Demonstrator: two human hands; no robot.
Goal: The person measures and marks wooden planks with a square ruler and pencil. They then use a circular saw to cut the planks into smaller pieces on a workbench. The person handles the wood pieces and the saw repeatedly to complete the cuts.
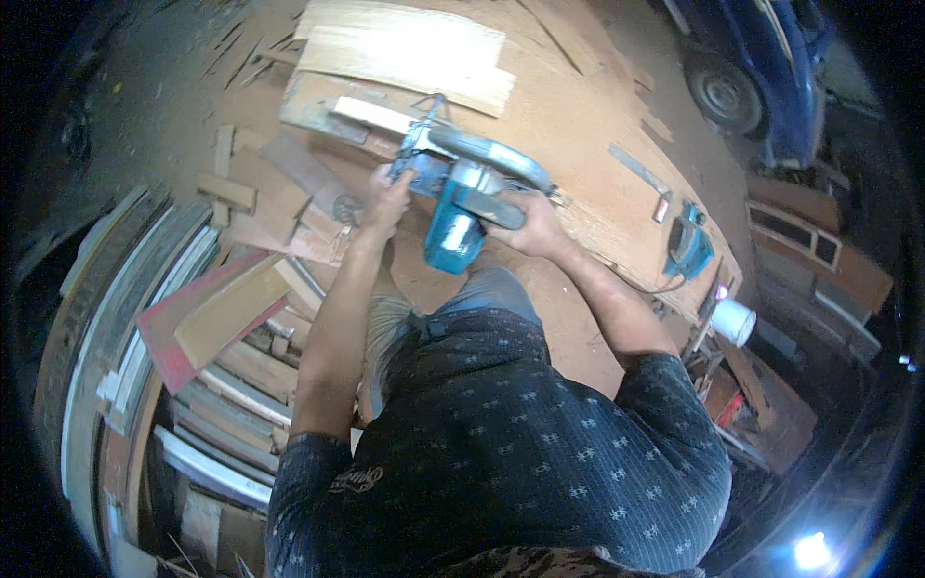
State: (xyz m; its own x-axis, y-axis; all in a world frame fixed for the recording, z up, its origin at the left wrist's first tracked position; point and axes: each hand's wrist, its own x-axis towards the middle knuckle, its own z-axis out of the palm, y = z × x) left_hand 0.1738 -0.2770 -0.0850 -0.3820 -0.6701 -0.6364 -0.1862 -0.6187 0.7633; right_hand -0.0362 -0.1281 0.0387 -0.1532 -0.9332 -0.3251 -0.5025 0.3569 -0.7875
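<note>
I hold a teal circular saw [453, 231] over the near left edge of the plywood worktop [568, 116]. My left hand [383, 200] is closed on the saw's front part, beside its metal base. My right hand [536, 222] grips the rear handle, its fingers partly hidden by the saw. A narrow pale board [371, 114] lies on the worktop just past the saw's front. Beyond it lie wide pale boards [400, 53].
Another teal power tool [688, 246] with a cord and a metal strip [638, 169] lie at the right. A white bucket [733, 324] stands near that edge. Stacked timber [231, 405] and offcuts [284, 193] fill the left. A blue vehicle [780, 77] is at the upper right.
</note>
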